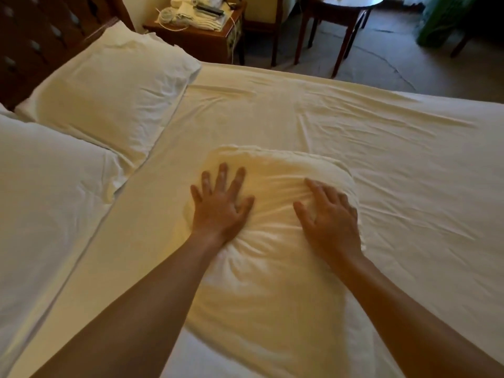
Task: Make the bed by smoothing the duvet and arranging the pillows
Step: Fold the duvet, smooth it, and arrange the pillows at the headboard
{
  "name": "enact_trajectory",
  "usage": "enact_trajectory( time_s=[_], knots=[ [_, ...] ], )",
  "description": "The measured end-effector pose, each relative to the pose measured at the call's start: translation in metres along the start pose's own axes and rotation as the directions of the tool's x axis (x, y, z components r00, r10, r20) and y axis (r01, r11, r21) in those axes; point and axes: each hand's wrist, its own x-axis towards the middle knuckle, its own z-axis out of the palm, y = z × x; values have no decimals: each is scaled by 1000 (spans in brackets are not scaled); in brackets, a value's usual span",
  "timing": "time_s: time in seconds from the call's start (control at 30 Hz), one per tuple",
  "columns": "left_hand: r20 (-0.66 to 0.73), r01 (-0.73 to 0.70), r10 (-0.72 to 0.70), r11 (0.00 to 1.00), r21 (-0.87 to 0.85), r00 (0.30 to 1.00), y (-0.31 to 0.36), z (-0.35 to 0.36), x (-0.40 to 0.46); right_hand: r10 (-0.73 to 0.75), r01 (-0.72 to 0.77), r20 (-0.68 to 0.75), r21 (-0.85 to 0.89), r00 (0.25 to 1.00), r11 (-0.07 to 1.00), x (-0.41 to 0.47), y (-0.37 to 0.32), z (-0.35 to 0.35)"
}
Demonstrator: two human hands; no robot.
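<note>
Pressing flat, fingers spread, with left hand (pixel 222 205) and right hand (pixel 331 216) released on a pillow (pixel 272 282) lying mid-bed on the sheet (pixel 381 137), two pillows (pixel 109 85) by the headboard (pixel 35 36).

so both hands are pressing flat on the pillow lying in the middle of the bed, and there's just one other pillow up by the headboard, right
Not quite: the head view shows two pillows by the headboard, one further off, one nearer. Both the left hand and right hand do press on the middle pillow.
</note>
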Motion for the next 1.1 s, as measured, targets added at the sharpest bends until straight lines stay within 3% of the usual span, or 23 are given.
enact_trajectory(
  time_s=[0.1, 0.27, 0.67, 1.1],
  knots=[
    [36, 106, -107, 994, 9, 994, -16, 22, 8, 175, -166, 156, -71, 972, 984, 22, 35, 17],
    [77, 183, -181, 983, -13, 980, -28, 60, 13, 253, -246, 152, -67, 955, 967, 31, 47, 55],
    [-4, 174, -174, 982, 74, 985, -47, 145, 30, 277, -263, 17, -262, 961, 929, 36, 77, 147],
    [-1, 209, -209, 974, 91, 978, -57, 172, 46, 287, -275, 0, -283, 958, 919, 49, 82, 177]
  ],
)
